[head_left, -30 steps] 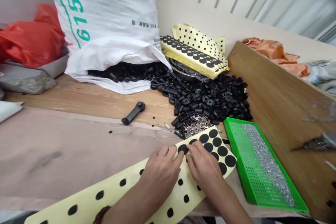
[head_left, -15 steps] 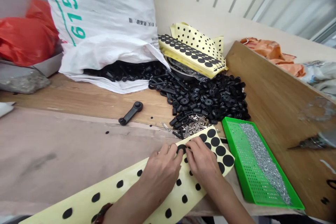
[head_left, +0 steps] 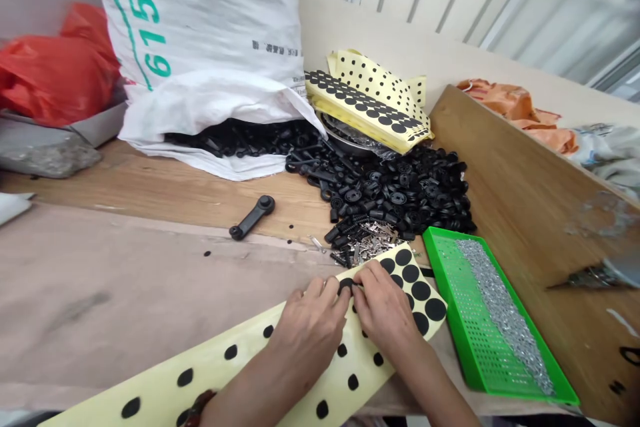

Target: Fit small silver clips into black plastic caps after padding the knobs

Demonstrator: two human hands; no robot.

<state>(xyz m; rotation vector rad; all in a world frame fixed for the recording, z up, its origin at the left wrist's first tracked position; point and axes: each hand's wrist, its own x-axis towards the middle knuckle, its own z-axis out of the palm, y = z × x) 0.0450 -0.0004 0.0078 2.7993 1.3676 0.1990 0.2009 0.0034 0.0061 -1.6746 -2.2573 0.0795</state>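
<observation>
Centrally shows left hand [head_left: 313, 323] and right hand [head_left: 387, 307] meeting at a black round sticker [head_left: 346, 284] near the far edge of a yellow backing sheet [head_left: 337, 377], laid aslant on the counter [head_left: 145, 187]; cannot tell whether pinched in either grip. Also shows a green perforated tray [head_left: 473, 343] just beside the sheet's right end.

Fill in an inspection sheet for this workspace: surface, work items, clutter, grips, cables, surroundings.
Surface: wooden table, partly under a brown covering with a dark smudge.
Job's things: yellow sheet bearing large black discs toward its right end, smaller dots elsewhere.
Clutter: pile of black parts, metal pieces beside it; one black lever lying apart.
Grips: left grip and right grip, bare hands, fingertips at one disc; pinch unclear.
Cables: nothing seen.
Surroundings: white sack behind, red bag left, green tray right holding silvery bits.
</observation>
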